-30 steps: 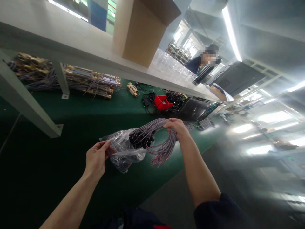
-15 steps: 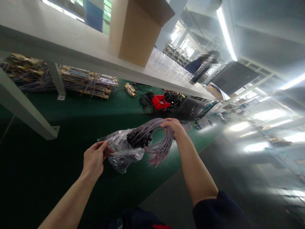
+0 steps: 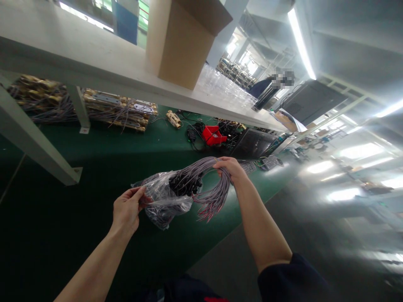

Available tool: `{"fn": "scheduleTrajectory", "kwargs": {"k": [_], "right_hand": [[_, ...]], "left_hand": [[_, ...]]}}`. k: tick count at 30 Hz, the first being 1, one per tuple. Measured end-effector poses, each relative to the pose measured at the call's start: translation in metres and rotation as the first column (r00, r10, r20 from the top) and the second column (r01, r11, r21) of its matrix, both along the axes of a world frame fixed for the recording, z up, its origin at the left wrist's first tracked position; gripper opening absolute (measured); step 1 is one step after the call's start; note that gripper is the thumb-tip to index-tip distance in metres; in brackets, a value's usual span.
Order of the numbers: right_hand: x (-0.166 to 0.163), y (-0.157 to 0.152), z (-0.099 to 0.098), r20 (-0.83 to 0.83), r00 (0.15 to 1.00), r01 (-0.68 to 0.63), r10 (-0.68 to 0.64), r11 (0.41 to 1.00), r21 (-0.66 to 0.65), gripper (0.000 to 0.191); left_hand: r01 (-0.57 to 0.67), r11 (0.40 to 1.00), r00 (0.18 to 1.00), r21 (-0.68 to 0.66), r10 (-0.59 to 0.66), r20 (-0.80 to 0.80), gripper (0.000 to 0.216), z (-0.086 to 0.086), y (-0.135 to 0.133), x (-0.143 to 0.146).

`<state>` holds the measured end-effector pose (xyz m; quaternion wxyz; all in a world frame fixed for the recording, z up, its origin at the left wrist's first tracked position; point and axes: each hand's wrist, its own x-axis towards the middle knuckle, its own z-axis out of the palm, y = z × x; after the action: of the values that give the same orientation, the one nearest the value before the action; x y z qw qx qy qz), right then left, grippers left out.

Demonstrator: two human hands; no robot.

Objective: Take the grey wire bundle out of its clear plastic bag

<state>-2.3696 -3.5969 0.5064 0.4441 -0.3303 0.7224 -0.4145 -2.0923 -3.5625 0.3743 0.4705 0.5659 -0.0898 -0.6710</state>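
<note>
Here, your right hand [image 3: 229, 168] closes its grip over the top of a looped bundle of grey wires [image 3: 210, 184], so the loop hangs free below and its red-tipped ends trail downward. Your left hand [image 3: 127, 209] pinches the clear plastic bag [image 3: 162, 199], which still sleeves the near-left part of the bundle around its black connectors [image 3: 184, 184]. Held apart like this, bag and bundle stay stretched in the air above the green counter [image 3: 103, 155]. Farther off lie brass parts [image 3: 116, 110] at left and a red bin [image 3: 213, 134]; a cardboard box [image 3: 179, 42] stands on the shelf [image 3: 94, 63] above.
</note>
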Motion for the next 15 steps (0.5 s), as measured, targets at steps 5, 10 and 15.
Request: {"fn": "scheduleTrajectory", "kwargs": {"k": [5, 10, 15], "right_hand": [[-0.001, -0.001, -0.002, 0.004, 1.0, -0.007, 0.007, 1.0, 0.007, 0.018], [0.0, 0.0, -0.002, 0.003, 1.0, -0.016, 0.016, 1.0, 0.017, 0.018], [0.012, 0.01, 0.002, 0.029, 0.997, -0.067, 0.066, 0.997, 0.029, 0.022]], "left_hand": [[-0.009, 1.0, 1.0, -0.024, 0.008, -0.01, 0.01, -0.004, -0.002, -0.003], [0.024, 0.999, 1.0, -0.039, -0.023, 0.021, 0.01, -0.018, -0.003, -0.003], [0.167, 0.977, 0.953, -0.132, -0.126, 0.274, 0.022, -0.013, -0.008, -0.001]]}}
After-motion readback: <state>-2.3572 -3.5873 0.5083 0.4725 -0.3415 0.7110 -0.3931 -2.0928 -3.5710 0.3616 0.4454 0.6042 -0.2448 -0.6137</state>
